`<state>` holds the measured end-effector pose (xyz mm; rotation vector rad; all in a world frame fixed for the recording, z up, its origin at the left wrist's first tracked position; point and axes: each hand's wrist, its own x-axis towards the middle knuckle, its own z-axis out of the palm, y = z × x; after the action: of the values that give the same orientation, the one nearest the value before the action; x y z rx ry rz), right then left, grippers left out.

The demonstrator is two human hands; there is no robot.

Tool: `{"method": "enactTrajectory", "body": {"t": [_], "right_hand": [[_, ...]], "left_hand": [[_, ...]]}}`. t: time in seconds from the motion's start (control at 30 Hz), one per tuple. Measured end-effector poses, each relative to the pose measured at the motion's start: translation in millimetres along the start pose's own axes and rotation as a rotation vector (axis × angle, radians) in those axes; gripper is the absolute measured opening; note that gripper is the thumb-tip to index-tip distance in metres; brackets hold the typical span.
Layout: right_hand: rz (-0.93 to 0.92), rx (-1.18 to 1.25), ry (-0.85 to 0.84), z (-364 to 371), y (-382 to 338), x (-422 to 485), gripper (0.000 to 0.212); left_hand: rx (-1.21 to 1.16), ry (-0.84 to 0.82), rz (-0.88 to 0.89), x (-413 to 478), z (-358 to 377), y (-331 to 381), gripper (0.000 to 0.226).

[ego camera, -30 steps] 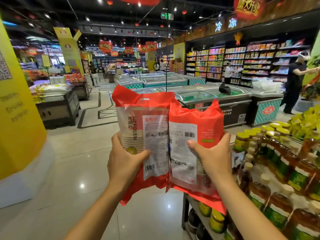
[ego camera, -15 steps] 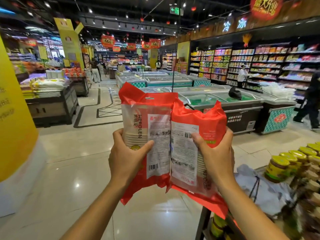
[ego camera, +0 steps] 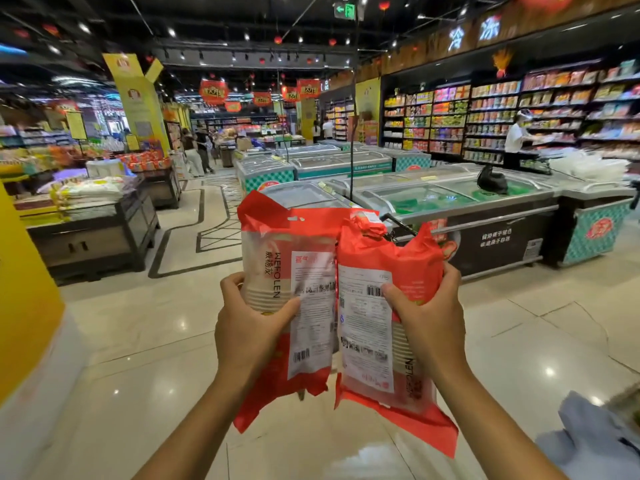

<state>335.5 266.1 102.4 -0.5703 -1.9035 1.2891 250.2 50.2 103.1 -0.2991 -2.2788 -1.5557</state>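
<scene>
Left hand [ego camera: 249, 327] curled round a red-and-clear plastic pack of stacked disposables [ego camera: 287, 258]; right hand [ego camera: 429, 320] gripped the second red plastic pack [ego camera: 367, 327]. We held both raised above the tiled floor [ego camera: 138, 341], edges meeting, white labels facing us, probably to compare the print.

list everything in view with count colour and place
left WEFOLEN pack: 1, red with white label, centre
right WEFOLEN pack: 1, red with white label, beside it
chest freezers: several, silver and teal, behind packs
bag: 1, black, on freezer lid
goods shelves: several, multicoloured, right wall
person at shelves: 1, white top, right
pillar: 1, yellow, far left
sacks: stack, white and yellow, left stand
cloth: 1, blue-grey, bottom right
left hand: 1, bare, grips left pack
right hand: 1, bare, grips right pack
</scene>
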Motion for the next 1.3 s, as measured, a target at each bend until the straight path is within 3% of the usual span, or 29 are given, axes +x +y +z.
{"method": "enactTrajectory", "body": {"t": [0.2, 0.47, 0.67, 0.83, 0.97, 1.3], "right_hand": [[0.020, 0.031, -0.027, 57, 33, 115, 0.093], [0.017, -0.015, -0.053, 115, 73, 225, 0.090], [0.036, -0.072, -0.055, 159, 114, 295, 0.082], [0.037, -0.158, -0.062, 208, 146, 362, 0.092], [0.054, -0.207, -0.086, 244, 163, 425, 0.082], [0.109, -0.279, -0.123, 308, 216, 528, 0.081]], "left_hand": [[0.058, 0.035, -0.008, 100, 73, -16, 0.088], [0.069, 0.059, -0.055, 195, 149, -60, 0.073], [0.098, 0.007, -0.075, 264, 204, -109, 0.076], [0.096, -0.044, -0.092, 335, 251, -153, 0.077], [0.103, -0.082, -0.126, 396, 289, -181, 0.080], [0.146, -0.198, -0.186, 500, 359, -234, 0.080]]}}
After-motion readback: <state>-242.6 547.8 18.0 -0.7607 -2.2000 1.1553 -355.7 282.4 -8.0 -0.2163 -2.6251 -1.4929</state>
